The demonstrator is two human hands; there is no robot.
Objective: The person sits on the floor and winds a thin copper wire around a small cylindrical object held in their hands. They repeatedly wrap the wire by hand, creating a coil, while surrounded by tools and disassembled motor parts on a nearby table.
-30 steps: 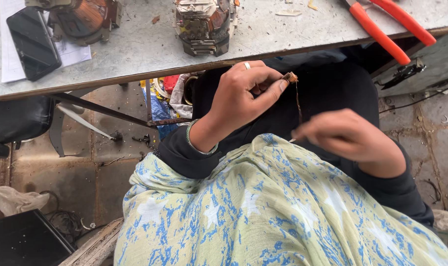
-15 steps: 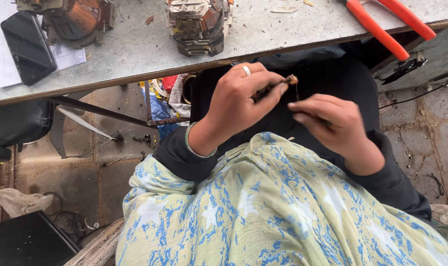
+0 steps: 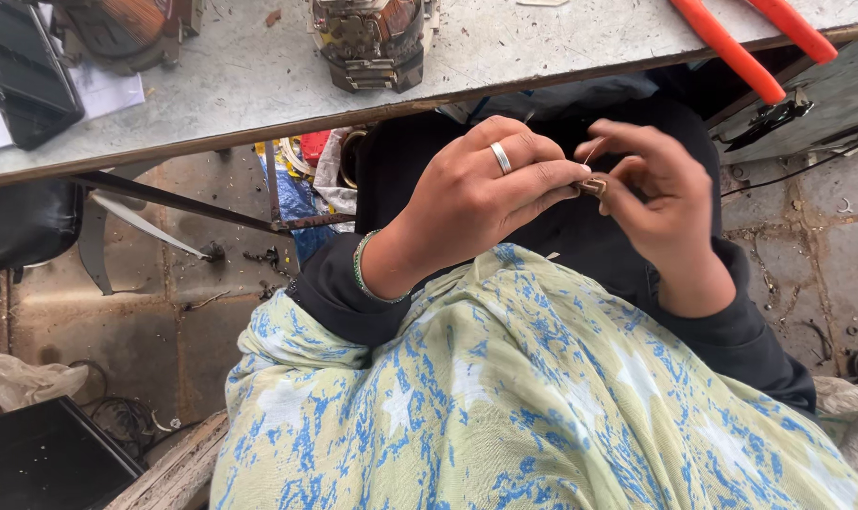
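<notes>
your left hand [image 3: 476, 203] pinches small brown part [image 3: 594, 187] | your right hand [image 3: 660, 203] closes fingertips on thin wire [image 3: 591, 153] | work unfinished | stator core [image 3: 372, 42] on table's near edge [image 3: 259, 132]

Red-handled cutters [image 3: 745, 42], phone [image 3: 23, 80], motor parts [image 3: 372, 42]

Cloth [image 3: 542, 406] showing pale green with blue blotches; sleeves [image 3: 339, 293] appearing black; cutter handles [image 3: 731, 42] showing orange-red; counter [image 3: 259, 85] appearing grey; ring [image 3: 501, 158] gleaming silver.
</notes>
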